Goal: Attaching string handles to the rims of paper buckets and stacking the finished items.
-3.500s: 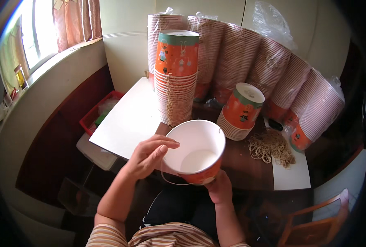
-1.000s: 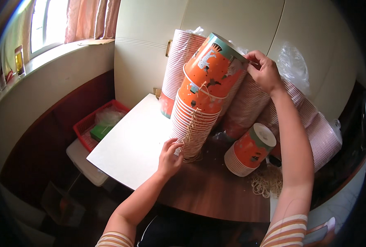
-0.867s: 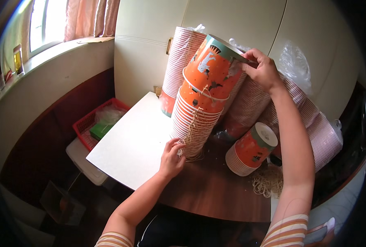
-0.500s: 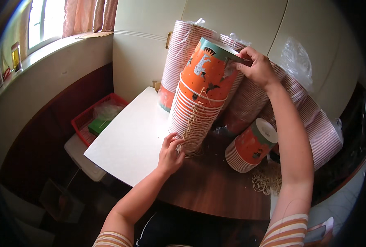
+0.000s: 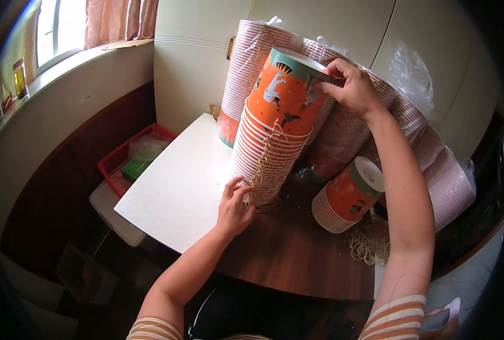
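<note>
A tall stack of orange paper cups [image 5: 286, 105] with green bases stands upside down on the table. At its top, my right hand [image 5: 351, 88] is closed on the uppermost cup, thumb on the side and fingers over the base's edge. A strand of tan looped bands, apparently rubber bands [image 5: 265, 156], hangs down the front of the stack. Low on the stack's near side is my left hand [image 5: 234, 209]. Its fingers are curled in against the cups and the lower end of the bands; what they pinch is hidden.
A shorter upturned stack of orange cups [image 5: 348, 195] stands to the right, beside a pile of tan bands [image 5: 371, 243]. Several plastic-wrapped cup stacks [image 5: 252, 68] line the table's back. A red basket [image 5: 109, 164] sits left of the white-and-brown table [image 5: 161, 195].
The view has shifted slightly. Both hands keep nearly the same places on the tall cup stack.
</note>
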The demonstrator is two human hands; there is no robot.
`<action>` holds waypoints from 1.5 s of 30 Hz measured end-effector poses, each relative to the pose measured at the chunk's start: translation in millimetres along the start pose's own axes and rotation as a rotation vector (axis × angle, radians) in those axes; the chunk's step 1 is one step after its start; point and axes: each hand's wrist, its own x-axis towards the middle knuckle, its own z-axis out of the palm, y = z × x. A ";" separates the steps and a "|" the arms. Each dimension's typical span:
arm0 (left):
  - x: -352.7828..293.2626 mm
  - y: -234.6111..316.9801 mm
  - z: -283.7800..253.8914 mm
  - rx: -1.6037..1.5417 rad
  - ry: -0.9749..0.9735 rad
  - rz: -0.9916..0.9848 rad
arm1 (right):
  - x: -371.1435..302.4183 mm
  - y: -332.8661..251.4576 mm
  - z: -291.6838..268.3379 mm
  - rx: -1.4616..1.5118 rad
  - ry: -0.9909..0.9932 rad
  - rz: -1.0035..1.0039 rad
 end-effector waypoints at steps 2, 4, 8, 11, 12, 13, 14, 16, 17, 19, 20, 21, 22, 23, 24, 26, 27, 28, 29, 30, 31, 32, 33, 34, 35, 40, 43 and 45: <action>0.1 0.3 0.0 -0.001 -0.005 -0.002 | -1.0 -1.5 -0.1 0.003 -0.007 0.015; 0.6 2.2 0.3 -0.001 -0.009 -0.004 | -2.6 -3.6 -1.5 -0.015 -0.011 0.021; -0.1 2.0 -0.7 -0.007 -0.016 -0.017 | -3.3 -4.7 -0.5 -0.022 -0.008 0.007; -0.5 1.1 -0.6 0.007 -0.018 -0.008 | -4.7 -3.2 0.6 -0.016 -0.006 0.015; -0.7 0.5 -0.5 0.013 -0.021 -0.001 | -5.3 -3.3 0.8 -0.018 -0.003 0.013; -0.8 0.1 -0.3 0.018 -0.023 0.006 | -5.9 -3.6 0.8 -0.021 0.001 0.012; -1.1 0.0 -0.1 0.018 -0.024 0.006 | -6.8 -4.0 1.0 -0.021 0.001 0.013; -1.4 -0.1 0.3 0.028 -0.025 0.004 | -8.4 -4.9 1.5 -0.068 0.018 0.008; -1.2 0.0 0.3 0.028 -0.025 0.004 | -8.5 -4.3 2.0 -0.068 0.019 0.009; -0.9 0.3 0.6 0.036 -0.027 0.008 | -8.7 -2.6 3.4 -0.091 0.033 -0.002; -0.9 0.3 0.4 0.038 -0.028 0.008 | -9.0 -4.1 3.6 -0.090 0.033 -0.001; -0.9 0.3 0.3 0.038 -0.029 0.006 | -9.6 -6.0 3.7 -0.068 0.036 0.005; -0.9 0.4 0.1 0.039 -0.030 0.004 | -10.2 -7.8 3.8 -0.047 0.040 0.011; -0.9 0.7 0.2 0.040 -0.030 0.005 | -10.8 -9.2 3.6 -0.046 0.040 0.011; -0.9 1.0 0.3 0.035 -0.032 -0.002 | -11.3 -10.5 3.5 -0.049 0.046 0.009; -0.9 1.0 0.7 0.031 -0.033 -0.007 | -11.6 -10.8 3.7 -0.053 0.052 0.008; -0.9 0.5 1.1 0.035 -0.032 -0.003 | -11.6 -9.7 4.4 -0.060 0.059 0.003; -0.9 0.0 1.5 0.039 -0.030 0.002 | -11.6 -9.3 4.7 -0.067 0.066 -0.001; -1.1 -0.5 1.2 0.040 -0.030 0.002 | -11.4 -10.0 5.2 -0.066 0.067 -0.002; -1.2 -1.0 0.9 0.040 -0.030 0.006 | -11.0 -11.1 5.9 -0.088 0.073 0.000; -1.2 -1.1 0.3 0.039 -0.031 0.010 | -10.7 -12.3 6.5 -0.111 0.078 0.002; -1.4 -0.6 0.4 0.039 -0.032 0.011 | -10.9 -13.0 6.4 -0.112 0.079 0.003; -1.5 0.0 0.4 0.038 -0.035 0.005 | -11.3 -13.7 6.2 -0.110 0.066 0.017; -1.6 0.8 0.5 0.037 -0.039 0.000 | -11.8 -14.3 6.0 -0.108 0.052 0.031; -1.4 1.5 -0.1 0.037 -0.040 0.001 | -13.6 -15.0 7.4 -0.108 0.053 0.032; -0.9 6.9 -1.8 0.006 -0.032 -0.014 | -41.4 -9.0 14.0 -0.238 0.440 -0.282; -2.2 3.7 -8.1 0.070 0.022 0.043 | -81.7 -8.0 1.6 -0.142 0.197 -0.028; -1.6 5.6 -5.8 0.055 0.017 0.069 | -116.7 3.3 -8.7 -0.353 -0.036 0.235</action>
